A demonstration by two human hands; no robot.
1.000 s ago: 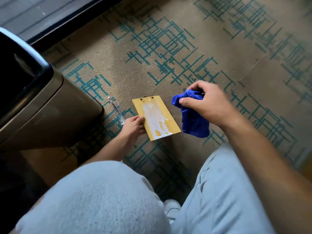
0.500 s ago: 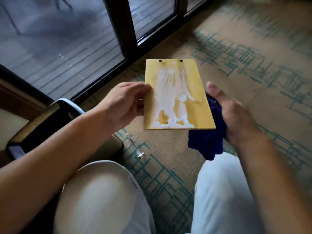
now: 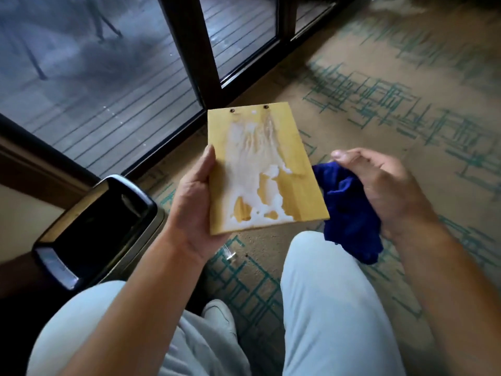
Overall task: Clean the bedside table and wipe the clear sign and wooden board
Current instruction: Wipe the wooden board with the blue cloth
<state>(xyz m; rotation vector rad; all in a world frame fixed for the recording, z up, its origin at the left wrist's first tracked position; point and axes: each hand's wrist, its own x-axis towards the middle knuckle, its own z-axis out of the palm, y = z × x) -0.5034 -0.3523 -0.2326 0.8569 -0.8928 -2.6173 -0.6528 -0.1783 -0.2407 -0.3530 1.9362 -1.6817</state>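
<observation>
Yellow wood, streaked with white foam down its middle: the board (image 3: 267, 169) is held up above the carpet (image 3: 379, 104), gripped along its left edge by the left hand (image 3: 193, 202), thumb on its face. Just beside its right edge the right hand (image 3: 379, 185) clutches a blue cloth (image 3: 349, 213). A clear sign (image 3: 229, 253) peeks out on the carpet below the board. A dark bin (image 3: 95, 229) stands left.

Yellow wooden board (image 3: 292, 169) streaked white, deep blue cloth (image 3: 349, 213), tan carpet (image 3: 379, 77) with teal line pattern
</observation>
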